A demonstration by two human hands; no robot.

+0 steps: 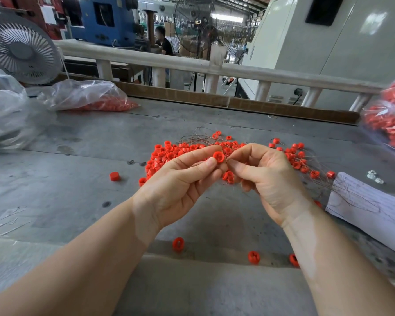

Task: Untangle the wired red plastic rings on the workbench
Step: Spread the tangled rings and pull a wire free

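A heap of small red plastic rings (169, 153) tangled with thin brown wires (198, 135) lies in the middle of the grey workbench (78, 183). My left hand (180, 181) is raised above it and pinches one red ring (219, 157) between thumb and forefinger. My right hand (265, 176) is close beside it, its thumb and fingers pinching a thin wire right at that ring. More wired rings (299, 159) trail off to the right behind my right hand, partly hidden by it.
Loose rings lie on the bench: one at the left (114, 176), three near the front edge (178, 244). Clear bags of red rings sit at back left (89, 96) and far right (390, 124). A paper sheet (365, 208) lies right; a fan (21, 49) stands back left.
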